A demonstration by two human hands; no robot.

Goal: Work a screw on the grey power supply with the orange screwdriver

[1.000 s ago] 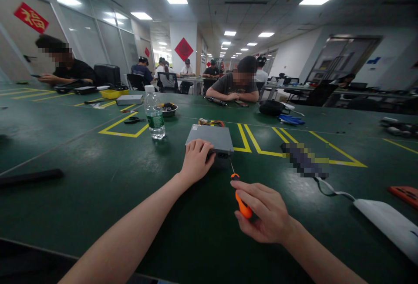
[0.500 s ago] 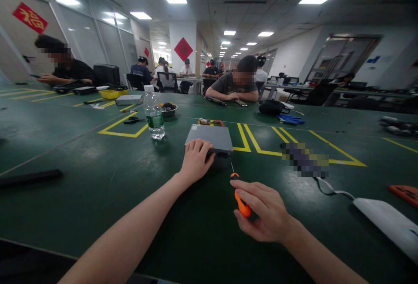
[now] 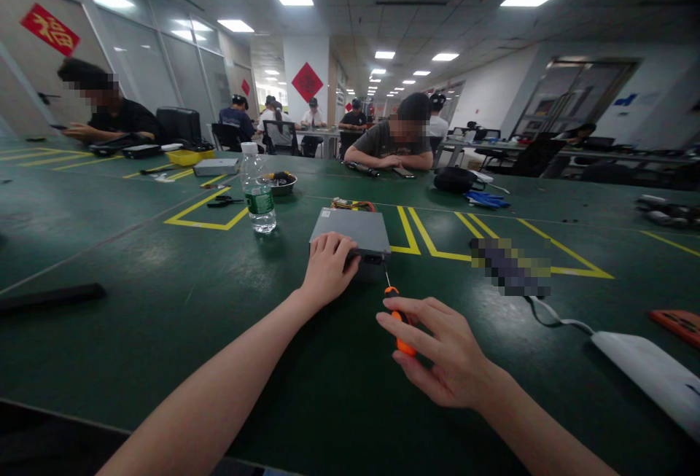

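A grey metal computer power supply (image 3: 353, 228) lies flat on the green table, a power socket on its near side and coloured wires (image 3: 353, 205) behind it. My left hand (image 3: 331, 266) grips its near left edge, fingers over the top and thumb at the front. In my right hand (image 3: 432, 341) is an orange and black screwdriver (image 3: 403, 343), its handle between thumb and fingers. The screwdriver's shaft points away from me, up to the near right corner of the power supply; its tip is too small to make out exactly.
A water bottle (image 3: 259, 195) stands left of the power supply, before a metal bowl (image 3: 281, 183). To the right lie a blurred-out dark object (image 3: 508, 267), a white device with a cable (image 3: 648, 370) and blue gloves (image 3: 486, 200). A person (image 3: 394, 133) sits opposite.
My right hand's fingers have shifted around the screwdriver handle and spread a little more, and the handle has moved slightly left and up. The left hand and power supply look unmoved.
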